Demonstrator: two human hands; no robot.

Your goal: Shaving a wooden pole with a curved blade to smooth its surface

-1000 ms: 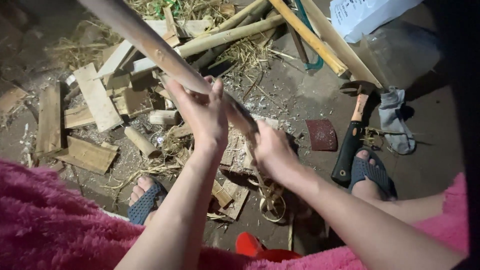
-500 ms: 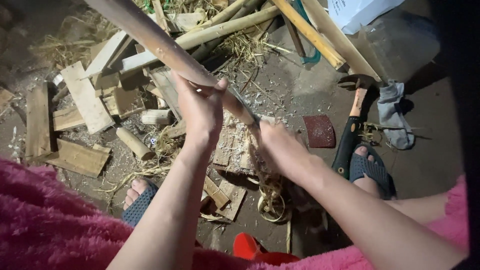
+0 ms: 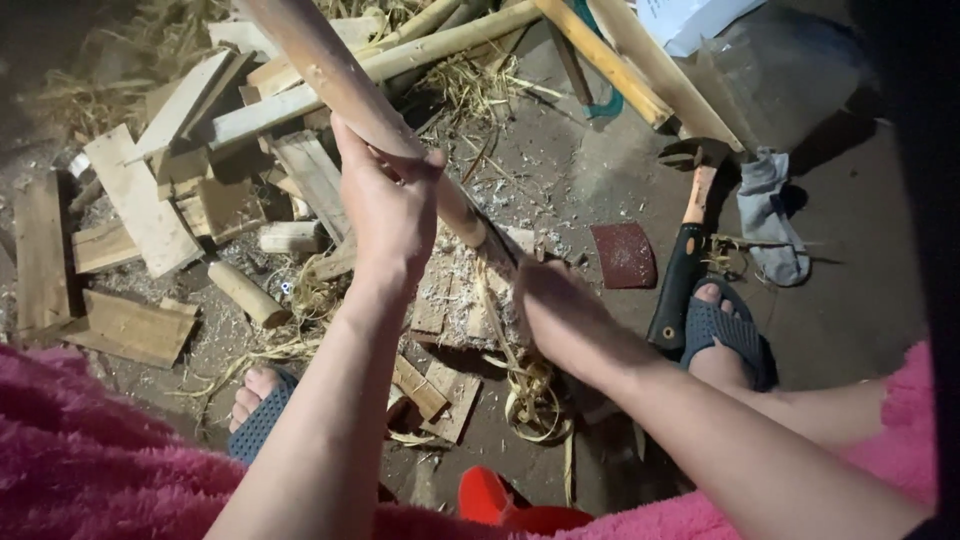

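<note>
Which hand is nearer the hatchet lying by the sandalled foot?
Right. The right hand works low on the wooden pole, just beside the hatchet; the left hand grips the pole higher, farther away.

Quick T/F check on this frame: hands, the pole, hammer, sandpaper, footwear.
1. The left hand grips the wooden pole. True.
2. The right hand rests on the hammer. False: it is at the pole's lower end; the hammer lies apart on the ground.
3. A reddish sandpaper sheet lies left of the hammer. True.
4. Both feet are bare. False: each wears a dark sandal.
5. A grey sock lies on the ground right of the hammer. True.
</note>
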